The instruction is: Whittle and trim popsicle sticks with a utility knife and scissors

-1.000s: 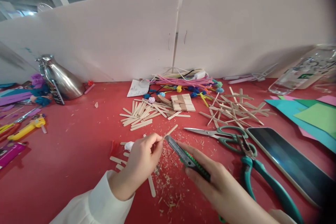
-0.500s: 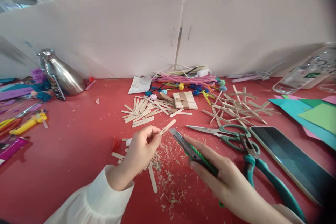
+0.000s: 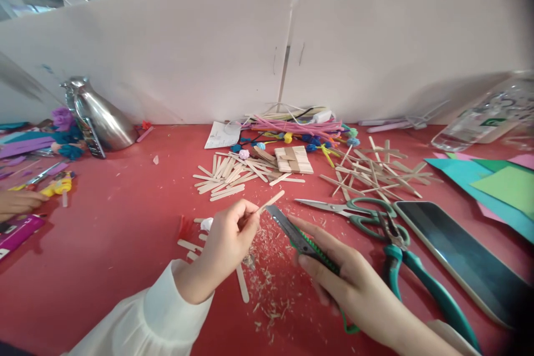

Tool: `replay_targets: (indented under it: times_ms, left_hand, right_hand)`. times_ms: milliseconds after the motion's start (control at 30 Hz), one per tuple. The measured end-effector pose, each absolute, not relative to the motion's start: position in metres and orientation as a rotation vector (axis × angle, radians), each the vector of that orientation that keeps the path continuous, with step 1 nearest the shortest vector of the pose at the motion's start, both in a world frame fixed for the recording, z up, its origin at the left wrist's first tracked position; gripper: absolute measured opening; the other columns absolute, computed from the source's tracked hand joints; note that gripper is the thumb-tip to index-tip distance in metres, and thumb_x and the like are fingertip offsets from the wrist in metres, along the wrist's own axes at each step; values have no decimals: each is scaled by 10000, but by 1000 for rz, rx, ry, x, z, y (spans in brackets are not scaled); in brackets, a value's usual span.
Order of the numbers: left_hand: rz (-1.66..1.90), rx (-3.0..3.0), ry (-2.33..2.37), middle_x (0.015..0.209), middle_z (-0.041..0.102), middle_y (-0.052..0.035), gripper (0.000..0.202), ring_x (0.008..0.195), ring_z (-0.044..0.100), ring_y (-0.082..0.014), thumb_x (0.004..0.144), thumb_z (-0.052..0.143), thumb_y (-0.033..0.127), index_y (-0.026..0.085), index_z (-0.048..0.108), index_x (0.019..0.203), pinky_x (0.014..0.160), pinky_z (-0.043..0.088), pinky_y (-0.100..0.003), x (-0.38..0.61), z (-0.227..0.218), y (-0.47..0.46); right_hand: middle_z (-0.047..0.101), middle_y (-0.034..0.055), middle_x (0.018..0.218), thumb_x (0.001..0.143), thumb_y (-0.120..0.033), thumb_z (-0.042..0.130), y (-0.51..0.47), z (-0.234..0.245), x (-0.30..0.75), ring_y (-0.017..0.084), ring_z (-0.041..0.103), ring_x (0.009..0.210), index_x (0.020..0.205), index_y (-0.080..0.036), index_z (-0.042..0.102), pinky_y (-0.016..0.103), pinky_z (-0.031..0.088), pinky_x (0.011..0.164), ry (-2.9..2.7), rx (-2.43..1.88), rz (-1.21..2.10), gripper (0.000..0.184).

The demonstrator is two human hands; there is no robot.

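The right hand (image 3: 348,278) is closed around a black-and-green utility knife (image 3: 301,240); the left hand (image 3: 231,236) pinches a flat, pale wooden stick (image 3: 274,198). The stick slants above the red table (image 3: 125,222), just beside the steel blade (image 3: 276,215); contact cannot be confirmed.

The smooth red bench (image 3: 112,222) gives passage left of the left hand (image 3: 223,242), but green-handled metal pliers (image 3: 438,289) obstruct rightward.

Soft light glints on the curved silver metal jug (image 3: 104,119) and glossy black rectangular phone (image 3: 454,258); right corners darken.
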State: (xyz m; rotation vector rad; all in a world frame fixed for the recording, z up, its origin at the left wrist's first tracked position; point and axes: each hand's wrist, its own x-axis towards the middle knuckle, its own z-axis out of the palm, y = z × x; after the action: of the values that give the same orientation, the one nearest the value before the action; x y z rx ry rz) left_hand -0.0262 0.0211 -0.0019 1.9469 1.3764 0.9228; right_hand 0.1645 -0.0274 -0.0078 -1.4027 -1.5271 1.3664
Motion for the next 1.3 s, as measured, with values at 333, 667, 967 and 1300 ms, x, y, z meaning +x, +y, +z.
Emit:
replay_targets:
  times_ms: [333,667,967,1300]
  left_hand:
    - [931,2096,1425,543,444,48,188,469,389,-78,866,394,257,171,499,736,481,301,-202,-22,-3,19]
    - [934,1937,1393,586,496,37,209,488,423,-82,860,418,324,166,514,762,498,341,-197,-21,-4,21]
    - [911,2247,1495,612,540,24,186,526,471,-94,870,383,230,176,519,757,536,345,-198,-22,-3,21]
    - [894,1860,1512,598,560,25,180,431,399,-77,832,415,292,174,500,726,435,319,-193,-26,-5,27]
  right_hand:
    - [590,-27,706,740,-385,552,-29,-2,158,68,466,349,1328,-287,357,180,372,284,-1114,-1289,1766,626]
    - [574,-48,677,740,-351,552,-27,0,158,60,477,345,1319,-255,358,171,379,293,-1191,-1291,1679,619]
    - [603,-31,661,753,-266,526,-29,3,157,54,447,313,1292,-266,370,140,353,255,-836,-1178,1914,562]
    - [566,-44,629,824,-274,458,-33,5,161,79,473,399,1311,-254,374,192,435,379,-1494,-1300,1354,494]
